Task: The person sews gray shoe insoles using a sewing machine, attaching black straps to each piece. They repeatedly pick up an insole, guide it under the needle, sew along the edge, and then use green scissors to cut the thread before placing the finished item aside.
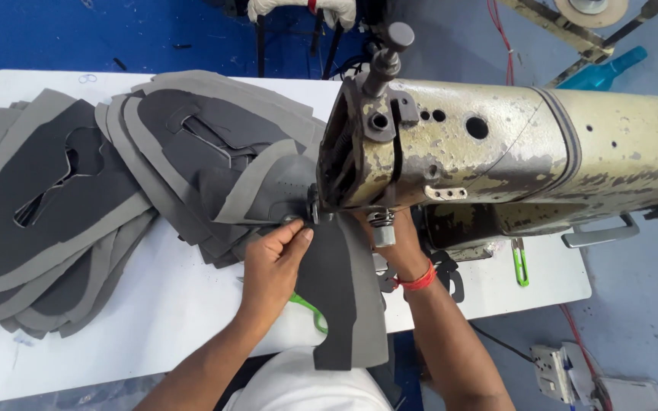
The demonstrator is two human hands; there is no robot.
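no packages, labels, signs, screens (none visible)

left hand (pixel 274 255): pinching grey shoe piece (pixel 342 297) | right hand (pixel 394 242): under sewing machine (pixel 496 152) head | table (pixel 177 320): stacked grey pieces (pixel 55 205)

The supporting surface is a white table (pixel 169 304) standing on a blue floor (pixel 55 34). Directly on it lie two overlapping stacks of grey cut fabric pieces, one stack (pixel 47 221) at the left end and a second stack (pixel 207 144) toward the middle, just beside the worn sewing machine (pixel 512 144) mounted at the right end. A green-handled tool (pixel 521 265) lies near the machine base.
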